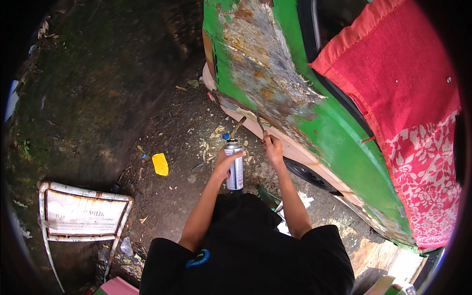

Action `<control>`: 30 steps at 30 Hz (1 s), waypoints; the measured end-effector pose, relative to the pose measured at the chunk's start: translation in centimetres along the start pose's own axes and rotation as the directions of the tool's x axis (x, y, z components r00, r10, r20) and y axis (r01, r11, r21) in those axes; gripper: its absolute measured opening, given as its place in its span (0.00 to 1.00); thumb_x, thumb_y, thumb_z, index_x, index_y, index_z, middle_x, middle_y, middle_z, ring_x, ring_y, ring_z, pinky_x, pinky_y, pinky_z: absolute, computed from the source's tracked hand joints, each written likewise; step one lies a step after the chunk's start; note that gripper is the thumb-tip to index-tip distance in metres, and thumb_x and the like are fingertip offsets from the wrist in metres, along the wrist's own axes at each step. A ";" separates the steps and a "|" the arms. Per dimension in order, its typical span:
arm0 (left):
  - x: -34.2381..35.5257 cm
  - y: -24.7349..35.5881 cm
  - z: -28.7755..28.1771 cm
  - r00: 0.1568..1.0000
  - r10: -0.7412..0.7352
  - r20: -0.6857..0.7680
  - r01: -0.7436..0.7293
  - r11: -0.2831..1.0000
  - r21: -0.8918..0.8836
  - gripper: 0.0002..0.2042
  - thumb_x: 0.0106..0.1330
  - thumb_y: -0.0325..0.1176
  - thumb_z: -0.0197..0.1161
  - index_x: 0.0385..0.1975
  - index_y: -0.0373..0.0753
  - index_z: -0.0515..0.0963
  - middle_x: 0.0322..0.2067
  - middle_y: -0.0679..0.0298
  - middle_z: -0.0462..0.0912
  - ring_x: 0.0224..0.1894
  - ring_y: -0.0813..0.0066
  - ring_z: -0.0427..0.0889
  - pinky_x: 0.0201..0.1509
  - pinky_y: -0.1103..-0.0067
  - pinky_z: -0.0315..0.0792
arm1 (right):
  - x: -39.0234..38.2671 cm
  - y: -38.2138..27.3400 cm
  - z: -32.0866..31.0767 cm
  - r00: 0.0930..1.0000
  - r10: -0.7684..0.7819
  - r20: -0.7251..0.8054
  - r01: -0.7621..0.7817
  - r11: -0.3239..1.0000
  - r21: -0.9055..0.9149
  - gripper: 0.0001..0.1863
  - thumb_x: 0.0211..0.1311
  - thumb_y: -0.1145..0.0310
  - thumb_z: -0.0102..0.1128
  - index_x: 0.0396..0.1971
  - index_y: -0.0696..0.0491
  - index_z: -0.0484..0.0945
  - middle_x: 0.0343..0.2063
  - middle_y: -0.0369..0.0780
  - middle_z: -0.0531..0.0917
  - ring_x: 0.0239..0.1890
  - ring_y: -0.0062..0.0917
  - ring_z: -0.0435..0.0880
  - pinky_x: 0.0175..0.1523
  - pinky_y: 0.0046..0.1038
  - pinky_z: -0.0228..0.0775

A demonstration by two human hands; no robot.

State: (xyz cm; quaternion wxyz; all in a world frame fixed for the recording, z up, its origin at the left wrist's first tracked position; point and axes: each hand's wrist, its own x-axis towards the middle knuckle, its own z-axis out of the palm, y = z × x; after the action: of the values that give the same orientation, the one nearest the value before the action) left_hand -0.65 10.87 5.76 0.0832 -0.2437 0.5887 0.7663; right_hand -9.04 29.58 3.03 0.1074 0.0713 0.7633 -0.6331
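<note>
My left hand (224, 163) is wrapped round a silver gas canister (236, 178) with a torch head (239, 127) and blue knob on top. The nozzle tilts up and right toward a car's lower edge; no flame can be made out. My right hand (273, 148) grips the handle of a thin scraper (260, 123), its blade pointing up at the car body, though contact cannot be told. Before me stands the green car (339, 142), with a wide patch of rusty, grey bare surface (265, 64) amid the remaining paint.
A red patterned cloth (388, 83) covers the car's upper side at right. The wheel (309, 174) shows below. Paint flakes and a yellow piece (160, 164) lie on the dirt ground. A rusty white metal-framed seat (86, 209) stands at lower left.
</note>
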 end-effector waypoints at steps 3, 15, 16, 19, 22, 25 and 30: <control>-0.3 0.2 -0.5 0.999 -0.032 -0.015 0.032 0.999 0.035 0.19 0.51 0.32 0.77 0.40 0.37 0.77 0.34 0.62 0.84 0.35 0.73 0.82 0.42 0.73 0.75 | -0.1 -0.1 0.2 1.000 0.020 0.023 -0.020 1.000 -0.006 0.23 0.71 0.51 0.52 0.26 0.57 0.76 0.16 0.32 0.70 0.15 0.15 0.65 0.19 0.23 0.56; -0.6 0.1 -2.8 0.998 -0.005 0.059 0.001 0.998 0.063 0.19 0.50 0.28 0.76 0.41 0.38 0.76 0.34 0.64 0.84 0.35 0.73 0.82 0.42 0.72 0.76 | -2.4 -1.0 0.5 0.997 0.072 -0.022 -0.073 0.997 -0.021 0.24 0.71 0.49 0.52 0.25 0.56 0.76 0.15 0.31 0.70 0.15 0.15 0.65 0.17 0.23 0.54; -0.6 0.1 -2.9 0.999 -0.005 0.053 0.002 0.999 0.052 0.19 0.50 0.27 0.76 0.41 0.38 0.77 0.34 0.63 0.84 0.34 0.73 0.83 0.40 0.72 0.76 | -2.6 -1.0 0.5 0.998 0.054 -0.042 -0.056 0.998 -0.041 0.24 0.71 0.49 0.52 0.25 0.56 0.76 0.15 0.31 0.70 0.15 0.15 0.65 0.18 0.23 0.54; -0.6 0.5 -3.2 0.999 -0.010 0.035 0.009 1.000 0.021 0.18 0.49 0.25 0.76 0.39 0.37 0.78 0.32 0.62 0.84 0.32 0.72 0.83 0.37 0.73 0.76 | -3.1 -1.4 0.8 0.995 0.034 -0.091 -0.041 0.996 -0.076 0.25 0.71 0.50 0.52 0.23 0.56 0.76 0.15 0.32 0.70 0.15 0.15 0.64 0.18 0.24 0.53; -0.9 0.7 -3.9 0.998 -0.019 0.056 0.016 0.998 0.055 0.18 0.49 0.25 0.76 0.40 0.37 0.77 0.33 0.62 0.84 0.33 0.71 0.83 0.38 0.72 0.77 | -3.6 -0.8 1.4 0.994 -0.025 -0.110 0.016 0.996 -0.086 0.25 0.71 0.50 0.53 0.24 0.57 0.76 0.15 0.31 0.70 0.14 0.15 0.63 0.18 0.23 0.53; -1.0 0.7 -4.5 0.995 -0.030 0.095 0.027 0.999 0.040 0.19 0.49 0.25 0.76 0.41 0.37 0.77 0.33 0.62 0.84 0.34 0.71 0.83 0.39 0.71 0.77 | -4.4 -1.6 1.4 0.994 0.047 -0.100 -0.053 0.997 -0.052 0.24 0.71 0.50 0.53 0.24 0.57 0.76 0.15 0.31 0.69 0.14 0.14 0.63 0.17 0.23 0.52; -1.4 0.3 -5.3 0.992 -0.056 0.115 0.053 0.998 0.026 0.20 0.49 0.24 0.75 0.42 0.38 0.76 0.34 0.63 0.84 0.35 0.71 0.83 0.41 0.72 0.77 | -4.7 -1.4 1.4 0.995 0.008 -0.098 -0.013 0.999 -0.051 0.24 0.71 0.51 0.53 0.25 0.58 0.76 0.14 0.31 0.69 0.13 0.14 0.63 0.17 0.23 0.52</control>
State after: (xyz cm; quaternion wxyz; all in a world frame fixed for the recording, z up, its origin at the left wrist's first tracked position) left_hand 1.89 5.99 5.68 0.1409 -0.2139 0.5845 0.7699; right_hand -4.68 28.04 5.29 0.0750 0.1037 0.7834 -0.6082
